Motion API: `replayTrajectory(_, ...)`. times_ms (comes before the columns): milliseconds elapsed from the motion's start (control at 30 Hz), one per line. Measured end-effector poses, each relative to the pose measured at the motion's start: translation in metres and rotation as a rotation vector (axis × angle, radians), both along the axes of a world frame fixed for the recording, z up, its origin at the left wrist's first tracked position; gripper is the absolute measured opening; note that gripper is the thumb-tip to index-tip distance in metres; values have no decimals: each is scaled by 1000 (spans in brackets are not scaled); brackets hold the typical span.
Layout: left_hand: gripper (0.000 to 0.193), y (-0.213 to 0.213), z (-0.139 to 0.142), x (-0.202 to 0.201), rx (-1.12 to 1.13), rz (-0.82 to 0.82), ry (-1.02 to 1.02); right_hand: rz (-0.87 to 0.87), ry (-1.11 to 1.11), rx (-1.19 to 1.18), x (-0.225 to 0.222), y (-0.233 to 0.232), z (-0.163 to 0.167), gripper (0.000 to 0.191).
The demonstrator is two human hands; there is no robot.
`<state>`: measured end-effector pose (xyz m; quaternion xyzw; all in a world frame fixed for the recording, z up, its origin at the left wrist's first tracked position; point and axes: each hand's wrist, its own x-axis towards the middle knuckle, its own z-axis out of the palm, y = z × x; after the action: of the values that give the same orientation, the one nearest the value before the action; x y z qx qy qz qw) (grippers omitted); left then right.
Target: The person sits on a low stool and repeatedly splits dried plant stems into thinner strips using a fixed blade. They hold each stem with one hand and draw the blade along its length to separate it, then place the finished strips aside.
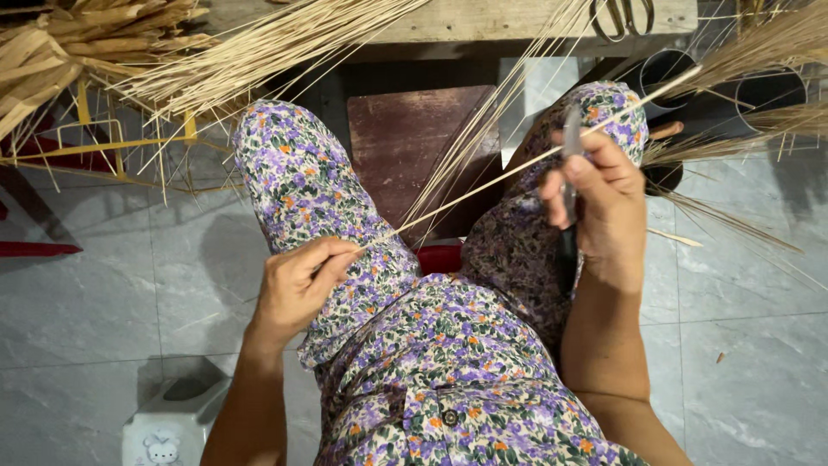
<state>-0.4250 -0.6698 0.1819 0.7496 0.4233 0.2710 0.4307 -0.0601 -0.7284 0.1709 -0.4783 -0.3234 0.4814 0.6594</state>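
Left hand [297, 285] pinches a thin pale reed [517, 168]; right hand [604, 203] grips a dark-handled knife [569, 198].

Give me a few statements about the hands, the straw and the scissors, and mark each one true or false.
1. The left hand pinches one end of a thin straw. True.
2. The right hand is empty. False: it holds a knife against the straw.
3. Scissors lie on the wooden bench. True.
4. The scissors lie on the floor tiles. False: they are on the bench.
5. The straw runs across the lap between both hands. True.
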Motion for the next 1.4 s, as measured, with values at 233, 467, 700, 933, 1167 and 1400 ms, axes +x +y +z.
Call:
replayTrajectory(233,12,-2,-4,-31,-5,49,40,-148,101,123,52,-16,-18,19)
replayTrajectory(467,13,1,-11,-14,-23,189,-32,-125,-57,159,28,-18,1,29)
replayTrajectory(700,10,-4,-9,50,92,46,-35,416,15,-192,-82,2,12,38)
replayTrajectory(933,9,-3,-2,40,115,24,-37,161,-55,-106,-58,7,12,9)
replayTrajectory(1167,11,-6,-4,15,39,29,-5,11,-76,3,-10,-1,-7,2)
replayTrajectory(1400,12,-3,2,7,11,34,10,-209,25,100,66,-18,-29,15)
